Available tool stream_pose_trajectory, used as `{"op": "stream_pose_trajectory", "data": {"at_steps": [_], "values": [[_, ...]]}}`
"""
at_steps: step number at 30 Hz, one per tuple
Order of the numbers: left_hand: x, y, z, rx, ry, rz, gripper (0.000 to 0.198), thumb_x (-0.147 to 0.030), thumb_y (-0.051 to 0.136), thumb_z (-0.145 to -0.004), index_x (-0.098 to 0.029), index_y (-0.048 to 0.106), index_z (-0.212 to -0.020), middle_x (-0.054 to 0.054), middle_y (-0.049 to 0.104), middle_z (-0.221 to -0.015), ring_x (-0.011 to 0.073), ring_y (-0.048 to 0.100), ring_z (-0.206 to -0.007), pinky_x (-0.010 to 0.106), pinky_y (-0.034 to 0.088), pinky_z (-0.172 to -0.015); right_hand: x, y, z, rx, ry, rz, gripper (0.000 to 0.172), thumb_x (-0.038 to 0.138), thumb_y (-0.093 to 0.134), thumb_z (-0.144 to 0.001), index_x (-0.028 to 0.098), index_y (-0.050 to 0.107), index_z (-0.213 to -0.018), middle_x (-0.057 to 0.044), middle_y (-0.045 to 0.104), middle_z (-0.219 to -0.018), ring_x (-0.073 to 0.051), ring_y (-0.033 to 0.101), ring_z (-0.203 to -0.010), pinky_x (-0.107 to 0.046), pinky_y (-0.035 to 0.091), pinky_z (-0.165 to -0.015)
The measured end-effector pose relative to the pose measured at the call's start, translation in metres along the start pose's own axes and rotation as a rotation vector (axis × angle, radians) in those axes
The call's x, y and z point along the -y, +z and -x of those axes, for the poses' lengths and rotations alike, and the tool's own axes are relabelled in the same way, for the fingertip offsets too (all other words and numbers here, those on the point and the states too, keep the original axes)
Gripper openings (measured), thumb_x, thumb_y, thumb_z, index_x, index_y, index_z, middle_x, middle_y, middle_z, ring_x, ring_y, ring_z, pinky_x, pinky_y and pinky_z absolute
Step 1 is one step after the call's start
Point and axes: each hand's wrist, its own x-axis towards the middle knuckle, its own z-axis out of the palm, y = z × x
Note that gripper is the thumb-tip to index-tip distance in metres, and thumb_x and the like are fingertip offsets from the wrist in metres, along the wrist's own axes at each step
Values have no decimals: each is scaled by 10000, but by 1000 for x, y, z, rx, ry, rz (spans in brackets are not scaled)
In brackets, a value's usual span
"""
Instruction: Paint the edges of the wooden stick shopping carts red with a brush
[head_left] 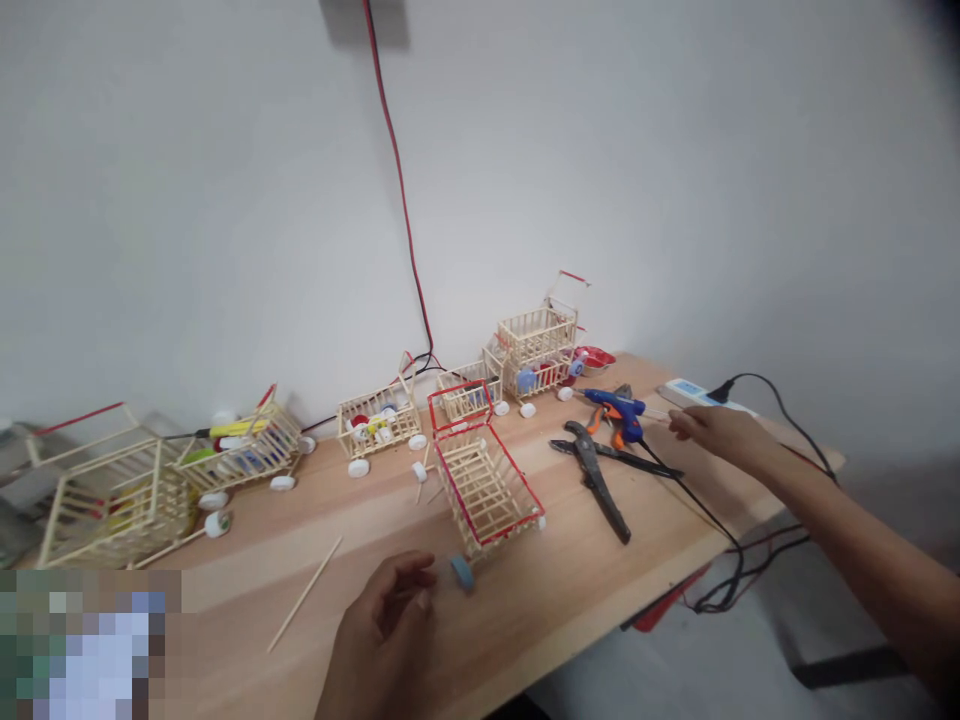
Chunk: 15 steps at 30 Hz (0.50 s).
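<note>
Left of the red-edged pale wooden stick cart [484, 480], the lower-left corner is covered by a blurred mosaic patch [90, 645], and a bare left hand [379, 630] is cut off by the bottom edge. Right of that cart, a bare right forearm [847, 510] is cut off by the frame. Behind it, coloured pieces [526, 380] inside a second wooden stick cart [536, 335] are too small to be identified.

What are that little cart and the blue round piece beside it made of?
The little cart looks built from thin, pale, unpainted wooden sticks, glued into a lattice with a matte finish. Its red edges could be paint or tape; the look doesn't settle which. The blue round piece has a smooth, slightly shiny surface and is probably a plastic bottle cap, though it's partly turned away.
</note>
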Motion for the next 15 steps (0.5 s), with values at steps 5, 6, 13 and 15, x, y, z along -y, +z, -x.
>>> {"op": "stream_pose_trajectory", "data": {"at_steps": [5, 6, 13, 15], "values": [[6, -6, 3, 19, -19, 12, 347, -368, 643, -715, -175, 697, -999, 99, 739, -984, 259, 684, -985, 328, 549, -869, 24, 7, -3, 204, 38, -78, 366, 475, 496, -908, 147, 618, -1013, -44, 644, -973, -123, 608, -851, -329, 525, -788], [8, -7, 4, 29, -18, 13, 350, -370, 638, -722, -173, 692, -1007, 99, 737, -987, 257, 683, -987, 324, 549, -866, 29, 9, -4, 217, 48, -74, 374, 486, 497, -904, 147, 618, -1005, -41, 642, -962, -125, 605, -846, -332, 521, -788], [17, -8, 2, 72, 12, -3, 323, -338, 602, -780, -175, 674, -1050, 91, 730, -1001, 241, 679, -984, 320, 536, -881, 55, 12, -6, 284, 97, -67, 424, 533, 476, -900, 141, 614, -978, -30, 635, -906, -118, 599, -799, -323, 516, -751], [18, -8, 0, 76, 22, -3, 319, -342, 607, -776, -174, 680, -1038, 94, 732, -994, 247, 678, -983, 323, 538, -876, 60, 11, -2, 286, 105, -71, 423, 529, 480, -899, 138, 612, -992, -33, 636, -917, -121, 602, -810, -329, 518, -757]]}}
